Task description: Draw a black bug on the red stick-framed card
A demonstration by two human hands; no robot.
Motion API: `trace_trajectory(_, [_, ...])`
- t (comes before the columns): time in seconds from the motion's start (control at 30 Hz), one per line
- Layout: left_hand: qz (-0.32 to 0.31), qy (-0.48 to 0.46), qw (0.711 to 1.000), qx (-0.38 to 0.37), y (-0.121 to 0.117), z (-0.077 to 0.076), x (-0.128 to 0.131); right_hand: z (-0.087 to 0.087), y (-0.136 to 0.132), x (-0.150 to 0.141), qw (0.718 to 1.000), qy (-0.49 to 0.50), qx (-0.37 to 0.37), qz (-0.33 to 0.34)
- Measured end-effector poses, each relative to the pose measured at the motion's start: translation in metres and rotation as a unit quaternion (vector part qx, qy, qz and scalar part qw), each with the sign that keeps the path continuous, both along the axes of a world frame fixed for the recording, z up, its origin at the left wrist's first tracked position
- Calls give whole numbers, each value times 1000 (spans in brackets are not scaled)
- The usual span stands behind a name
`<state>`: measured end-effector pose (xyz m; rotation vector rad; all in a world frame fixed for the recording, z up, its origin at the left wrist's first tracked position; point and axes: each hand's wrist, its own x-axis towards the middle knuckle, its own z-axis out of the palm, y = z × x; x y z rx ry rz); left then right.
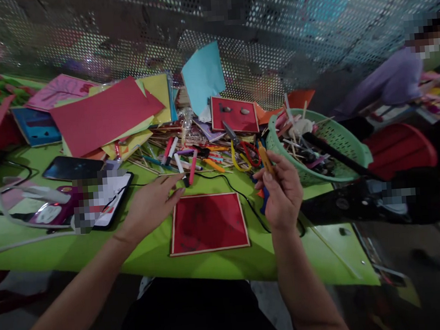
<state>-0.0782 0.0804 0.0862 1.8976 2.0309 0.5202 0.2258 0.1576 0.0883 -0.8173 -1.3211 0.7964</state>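
Note:
My right hand is raised above the green table, fingers pinched round a thin orange tool like a glue gun or pen, with a blue part showing below the palm. My left hand lies flat on the table, fingers stretched out, just left of a red square board with a light wooden edge. Its fingertips reach toward a black cable and a scatter of markers.
Coloured paper sheets pile at the back left. A green basket of sticks and tools stands at the right. Scissors lie by the markers. A phone and a tablet sit left. Another person's sleeve shows far right.

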Motion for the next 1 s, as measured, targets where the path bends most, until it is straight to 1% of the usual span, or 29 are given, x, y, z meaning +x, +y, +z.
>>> trace_trajectory(0.07, [-16, 4, 999, 42, 30, 7, -2, 1, -1, 0, 1000, 1, -5, 4])
trace_trajectory(0.13, [-3, 15, 998, 67, 68, 13, -6, 1, -2, 1, 1000, 2, -8, 5])
trace_trajectory(0.2, [33, 46, 995, 84, 107, 17, -14, 1, -3, 3, 1000, 3, -4, 2])
trace_trajectory(0.27, [85, 94, 988, 91, 142, 18, -26, 1, -4, 6, 1000, 4, -1, -3])
trace_trajectory(0.3, [109, 123, 983, 84, 156, 18, -33, 1, -4, 8, 1000, 5, -3, -5])
trace_trajectory(0.37, [131, 141, 979, 71, 178, 16, -47, 3, -6, 12, 1000, 9, -14, -3])
trace_trajectory(0.47, [157, 167, 972, 45, 193, 13, -65, 7, -10, 16, 999, 29, -32, 8])
trace_trajectory(0.57, [169, 186, 968, 28, 195, 13, -81, 12, -15, 17, 998, 51, -40, 14])
trace_trajectory(0.63, [174, 191, 966, 26, 195, 16, -90, 15, -19, 18, 997, 57, -42, 12])
trace_trajectory(0.73, [185, 190, 964, 28, 200, 24, -102, 19, -22, 17, 996, 69, -52, 8])
trace_trajectory(0.9, [213, 195, 957, 27, 214, 46, -121, 25, -26, 19, 993, 88, -73, 5])
trace_trajectory(1.0, [208, 204, 956, 16, 217, 58, -128, 27, -27, 20, 992, 100, -80, 12])
